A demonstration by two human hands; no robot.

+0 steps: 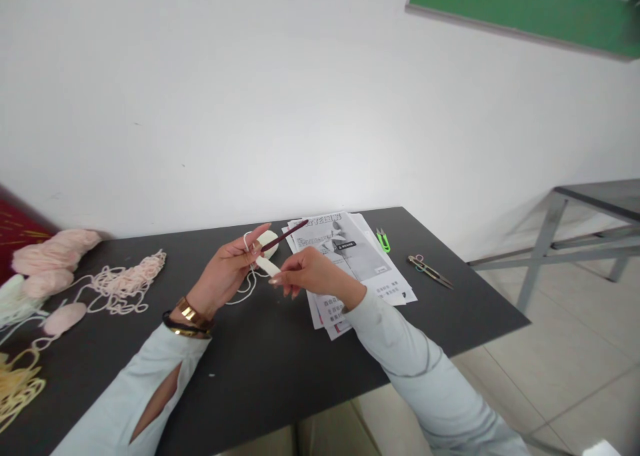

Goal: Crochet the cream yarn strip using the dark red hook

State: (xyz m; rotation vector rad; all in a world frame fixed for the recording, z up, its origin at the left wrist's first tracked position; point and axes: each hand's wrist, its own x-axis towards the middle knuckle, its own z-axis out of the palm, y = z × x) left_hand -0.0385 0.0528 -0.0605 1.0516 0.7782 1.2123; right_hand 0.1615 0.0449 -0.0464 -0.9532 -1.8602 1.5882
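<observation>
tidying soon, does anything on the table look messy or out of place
Some pink yarn lies in a loose tangle on the left of the table; the paper sheets are stacked askew, edges uneven.

Pink yarn (56, 259) sits in thick balls at the far left of the black table (250, 389), beside a red thing (17, 233) with yellow marks; a loose pink tangle (127, 284) lies to its right, a small pink oval (65, 318) nearer the front; pale green yarn (20, 303) and, closer, yellow yarn (17, 386) reach the left edge; printed sheets (385, 269) overlap in a pile; green snips (383, 241) lie just beside them, metal snips (430, 272) farther right; behind, a white wall (250, 96) bears a green board (520, 13).
</observation>
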